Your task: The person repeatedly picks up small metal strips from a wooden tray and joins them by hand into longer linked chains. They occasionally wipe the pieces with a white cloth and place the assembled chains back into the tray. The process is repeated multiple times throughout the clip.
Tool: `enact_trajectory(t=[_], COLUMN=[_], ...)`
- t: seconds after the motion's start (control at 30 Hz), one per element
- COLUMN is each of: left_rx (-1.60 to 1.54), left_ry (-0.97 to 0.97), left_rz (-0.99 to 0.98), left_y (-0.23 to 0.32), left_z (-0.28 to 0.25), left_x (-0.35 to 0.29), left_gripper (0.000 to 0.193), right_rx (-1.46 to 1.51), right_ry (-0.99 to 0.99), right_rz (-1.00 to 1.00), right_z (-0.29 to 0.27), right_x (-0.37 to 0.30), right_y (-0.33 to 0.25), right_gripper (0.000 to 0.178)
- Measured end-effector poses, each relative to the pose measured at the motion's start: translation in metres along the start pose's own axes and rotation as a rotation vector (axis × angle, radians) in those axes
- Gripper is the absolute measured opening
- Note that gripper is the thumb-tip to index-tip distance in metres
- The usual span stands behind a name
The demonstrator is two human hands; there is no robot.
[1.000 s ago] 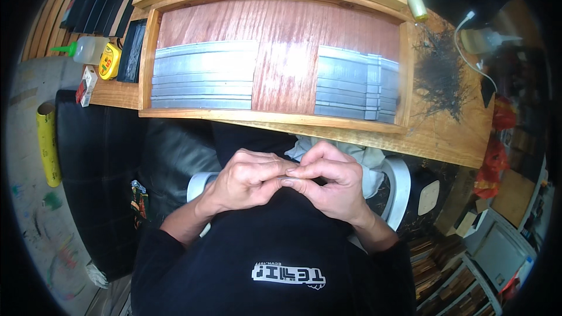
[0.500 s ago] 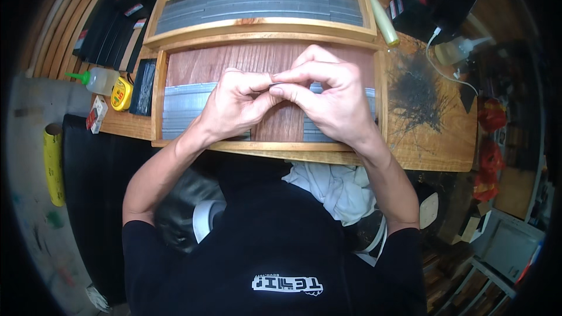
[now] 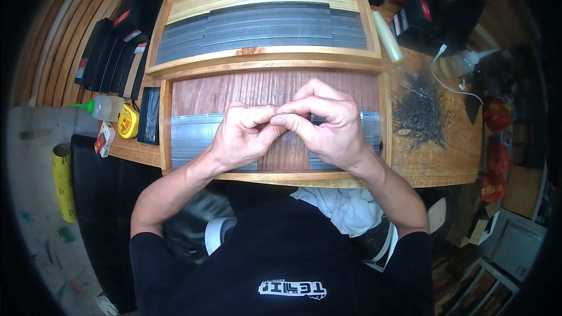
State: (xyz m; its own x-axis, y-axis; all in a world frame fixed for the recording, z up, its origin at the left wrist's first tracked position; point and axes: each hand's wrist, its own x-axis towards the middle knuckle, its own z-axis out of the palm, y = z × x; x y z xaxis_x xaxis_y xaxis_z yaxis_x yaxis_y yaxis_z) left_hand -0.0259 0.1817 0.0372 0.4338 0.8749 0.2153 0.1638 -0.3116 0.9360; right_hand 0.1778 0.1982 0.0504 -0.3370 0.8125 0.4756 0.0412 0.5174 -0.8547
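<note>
My left hand and my right hand meet fingertip to fingertip above the near wooden tray. Both are closed in a pinch around something small and thin. Fingers cover nearly all of it, so its kind does not show. Beneath them, flat grey strips lie in the tray's left part, and more grey strips lie on the right. Between these two groups the reddish-brown wooden base is bare. A second wooden tray behind holds rows of grey strips over pale wood.
Dark thin slivers are heaped on the table at right, near a white cable and a squeeze bottle. At left are a green-tipped bottle, a yellow tape measure and black boxes. A white cloth hangs below the table edge.
The whole view has shifted, so trays and hands appear lower in the picture and more of the table's back shows. Both hands keep the same pinch over the near tray.
</note>
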Motion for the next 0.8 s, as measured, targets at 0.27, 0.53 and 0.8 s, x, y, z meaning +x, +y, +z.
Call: enact_trajectory(t=[0.27,0.53,0.8], left_rx=[-0.017,0.067,0.02], left_ry=[0.044,0.037,0.008], left_rz=[0.047,0.102,0.043], left_y=[0.002,-0.002,0.0], left_z=[0.003,0.004,0.002], left_x=[0.0,0.001,0.002], left_gripper=[0.017,0.009,0.008], right_rx=[0.099,0.112,0.146], right_ry=[-0.074,-0.09,-0.087], right_rz=[0.095,0.148,0.17], right_z=[-0.011,-0.012,-0.011], right_x=[0.001,-0.001,-0.001], right_y=[-0.008,-0.003,0.001], right_gripper=[0.015,0.016,0.014])
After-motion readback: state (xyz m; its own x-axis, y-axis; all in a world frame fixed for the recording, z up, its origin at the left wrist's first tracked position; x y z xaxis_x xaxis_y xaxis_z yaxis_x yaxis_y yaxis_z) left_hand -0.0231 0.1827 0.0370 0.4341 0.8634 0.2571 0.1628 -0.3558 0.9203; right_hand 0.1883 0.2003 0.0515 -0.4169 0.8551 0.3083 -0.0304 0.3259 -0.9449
